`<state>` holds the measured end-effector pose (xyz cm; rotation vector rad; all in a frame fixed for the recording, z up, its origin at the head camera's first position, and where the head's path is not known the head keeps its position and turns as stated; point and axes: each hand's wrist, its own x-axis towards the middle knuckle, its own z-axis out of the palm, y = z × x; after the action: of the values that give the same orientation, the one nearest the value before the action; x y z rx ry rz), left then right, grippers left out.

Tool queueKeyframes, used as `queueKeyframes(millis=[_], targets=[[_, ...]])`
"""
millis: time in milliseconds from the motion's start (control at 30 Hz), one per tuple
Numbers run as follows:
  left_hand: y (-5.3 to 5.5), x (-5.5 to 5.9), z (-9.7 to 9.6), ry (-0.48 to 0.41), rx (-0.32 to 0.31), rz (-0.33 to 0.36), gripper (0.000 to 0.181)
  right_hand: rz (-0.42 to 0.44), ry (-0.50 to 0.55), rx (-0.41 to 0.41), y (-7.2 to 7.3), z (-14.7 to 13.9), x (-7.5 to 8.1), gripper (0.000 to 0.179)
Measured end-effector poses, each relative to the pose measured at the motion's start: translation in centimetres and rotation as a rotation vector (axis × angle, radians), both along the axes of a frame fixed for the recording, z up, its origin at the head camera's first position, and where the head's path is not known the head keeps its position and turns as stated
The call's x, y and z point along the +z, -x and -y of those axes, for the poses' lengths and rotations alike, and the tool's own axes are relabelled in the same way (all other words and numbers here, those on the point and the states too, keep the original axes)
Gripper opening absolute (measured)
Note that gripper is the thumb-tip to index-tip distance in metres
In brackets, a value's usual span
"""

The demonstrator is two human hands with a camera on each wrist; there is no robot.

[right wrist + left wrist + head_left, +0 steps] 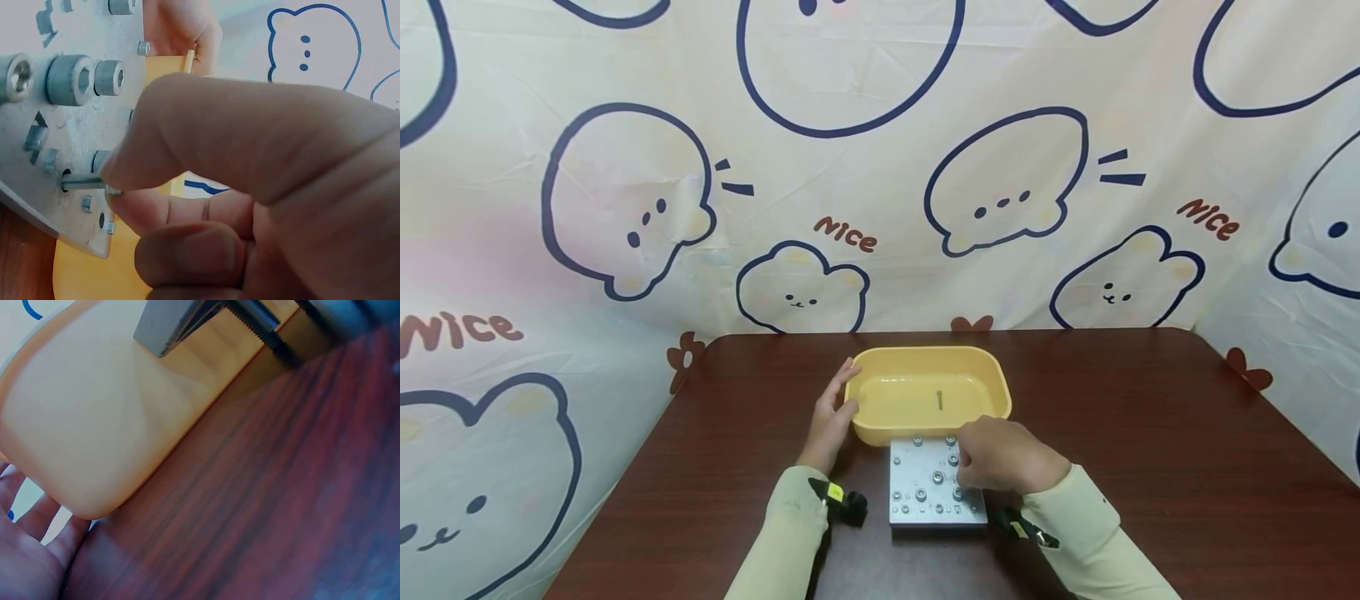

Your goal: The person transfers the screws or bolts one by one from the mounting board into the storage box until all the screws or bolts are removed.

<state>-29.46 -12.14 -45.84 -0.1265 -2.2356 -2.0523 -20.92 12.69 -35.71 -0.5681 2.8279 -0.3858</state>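
- Two hands are at work on a dark table (1120,433): the left hand (827,425) by the tray, the right hand (1011,454) over the right part of the block.
- The right thumb and forefinger pinch a thin screw (84,181) by its outer end; its shank meets a hole in the block's top, so it looks partly in – how deep, I cannot tell.
- The left hand has its fingers spread against the left end of the tray (891,404), thumb at the near side, apparently steadying it rather than clutching it.
- The metal block (913,468) sits at the near side of the tray; whether the two touch is unclear.
- Done, as far as shows: many bolts (67,80) of several sizes stand in the block, and threaded ends (256,328) jut out below it.
- In hand: that one pinched screw, neither fully seated nor free of its hole, I judge.
- Left over: one loose screw (939,400) lies in the tray, right of its middle. Whether the pinched screw is going in or coming out, a single moment does not settle – and the right hand hides part of the block, so no full count.
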Motion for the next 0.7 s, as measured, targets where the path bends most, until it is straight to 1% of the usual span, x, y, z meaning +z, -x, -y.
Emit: queueKeyframes(millis=[200, 433, 700], targets=[[-0.07, -0.05, 0.04, 0.005, 0.005, 0.007, 0.052, -0.024, 0.005, 0.010, 0.18, -0.02, 0.10, 0.024], [-0.03, -0.10, 0.04, 0.013, 0.009, 0.013, 0.052, -0.024, 0.010, -0.014, 0.28, 0.11, 0.21, 0.018], [-0.04, 0.16, 0.01, 0.002, 0.003, 0.023, 0.052, -0.069, 0.016, -0.007, 0.33, 0.10, 0.44, 0.019]])
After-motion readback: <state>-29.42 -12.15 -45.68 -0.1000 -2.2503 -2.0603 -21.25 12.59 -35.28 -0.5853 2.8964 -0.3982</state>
